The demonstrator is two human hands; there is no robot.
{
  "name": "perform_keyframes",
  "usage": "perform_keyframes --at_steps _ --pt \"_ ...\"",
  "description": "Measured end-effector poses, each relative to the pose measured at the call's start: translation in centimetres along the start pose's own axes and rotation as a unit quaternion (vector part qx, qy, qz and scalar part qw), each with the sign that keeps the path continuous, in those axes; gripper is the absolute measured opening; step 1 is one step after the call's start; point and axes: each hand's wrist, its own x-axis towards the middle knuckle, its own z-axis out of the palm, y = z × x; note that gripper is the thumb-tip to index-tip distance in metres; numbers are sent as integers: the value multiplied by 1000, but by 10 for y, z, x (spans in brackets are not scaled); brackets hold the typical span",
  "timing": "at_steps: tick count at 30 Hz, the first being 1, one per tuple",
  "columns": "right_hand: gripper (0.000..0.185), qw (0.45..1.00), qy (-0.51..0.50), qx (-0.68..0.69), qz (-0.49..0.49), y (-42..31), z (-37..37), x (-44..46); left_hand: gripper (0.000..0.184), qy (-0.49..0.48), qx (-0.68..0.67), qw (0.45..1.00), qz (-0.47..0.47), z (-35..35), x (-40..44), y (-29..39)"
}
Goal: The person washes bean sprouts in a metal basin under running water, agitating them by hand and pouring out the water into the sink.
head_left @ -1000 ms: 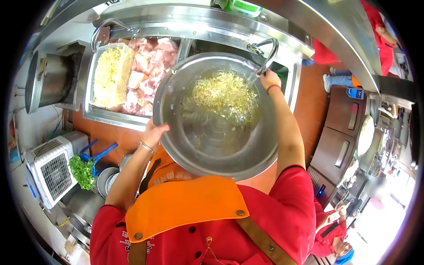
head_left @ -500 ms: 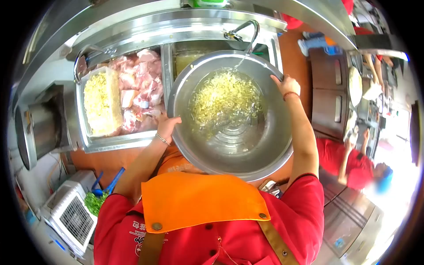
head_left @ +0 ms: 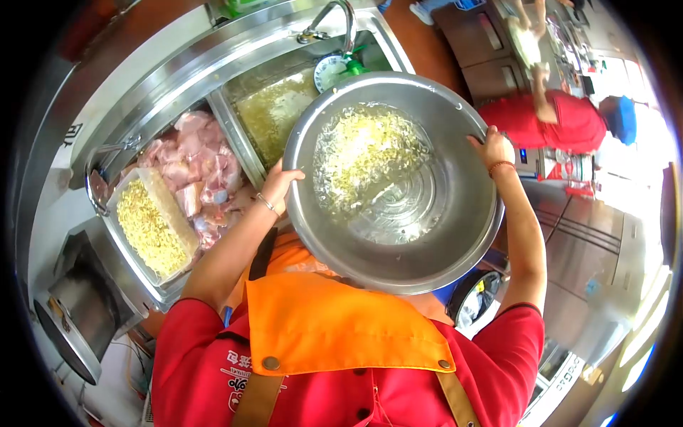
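Between my hands is a large round steel basin [head_left: 455, 235], with water and pale yellow pieces that look like bean sprouts [head_left: 366, 153] in it. My left hand [head_left: 279, 188] is closed on the basin's left rim, thumb over the edge. On the far right rim, my right hand [head_left: 496, 149] grips with its thumb inside and the other fingers hidden underneath. The basin's far edge overlaps the sink compartment [head_left: 267, 114], which contains cloudy water, a patterned bowl [head_left: 329, 72] and something green.
Pieces of raw meat [head_left: 196, 160] fill the left sink compartment, beside a clear tub [head_left: 153, 231] of similar yellow pieces. A curved faucet [head_left: 348, 25] rises behind the sink. At right, a person in red [head_left: 569, 121] works at a counter. A lined bin [head_left: 475, 299] stands below the basin.
The view has turned and the basin has moved right, away from the faucet, uncovering more of the right sink compartment. Both hands keep hold of its rim. The sprouts have shifted inside.
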Motion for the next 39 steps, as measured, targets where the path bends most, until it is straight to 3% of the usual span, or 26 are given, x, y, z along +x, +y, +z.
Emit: perform_keyframes --at_steps 10,12,14,21,24,30,33,39 --pt "54 999 31 18 25 46 -35 -54 59 -89 -2 996 -25 20 31 -2" --pt "51 998 35 35 36 52 -34 -63 59 -48 46 996 -56 26 34 9" --pt "49 997 46 54 41 59 -29 -73 61 -103 33 993 -50 22 46 9" --pt "46 977 40 207 42 98 1 -106 64 -127 90 988 -17 30 69 17" --pt "47 859 -47 502 91 92 -9 -128 61 -148 108 983 -7 27 83 17" --pt "46 672 -78 719 156 78 -16 -155 43 -166 83 983 -14 24 105 24" --pt "48 646 -99 738 169 67 -32 -166 39 -143 108 984 1 19 118 24" --pt "48 644 -80 740 177 57 -45 -177 39 -125 118 985 5 26 126 30"
